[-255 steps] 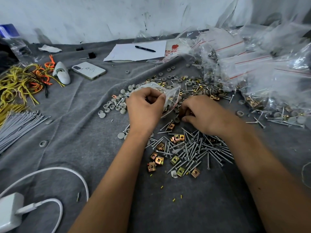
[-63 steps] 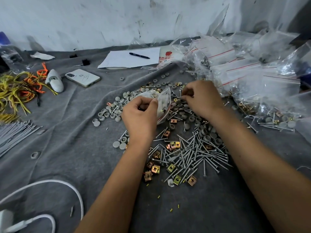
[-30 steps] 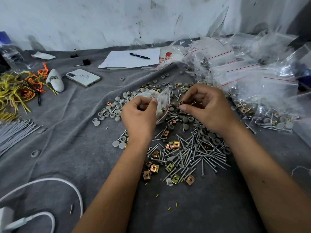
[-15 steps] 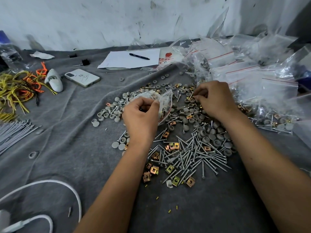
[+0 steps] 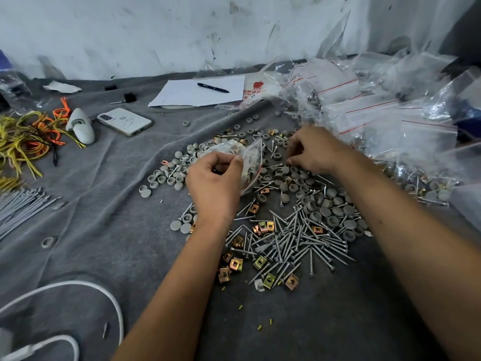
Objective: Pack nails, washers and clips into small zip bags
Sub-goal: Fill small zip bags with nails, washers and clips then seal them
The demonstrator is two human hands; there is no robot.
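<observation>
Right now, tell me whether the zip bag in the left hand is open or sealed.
Open: the left hand holds the zip bag with its red-lined mouth gaping.

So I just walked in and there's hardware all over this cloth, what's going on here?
A person is packing small parts into zip bags. The left hand holds a small clear zip bag open, already partly filled. The right hand reaches into the loose grey washers, fingers curled as if picking pieces up. Nails and brass clips lie heaped nearer the person, and filled bags are piled to the right.
</observation>
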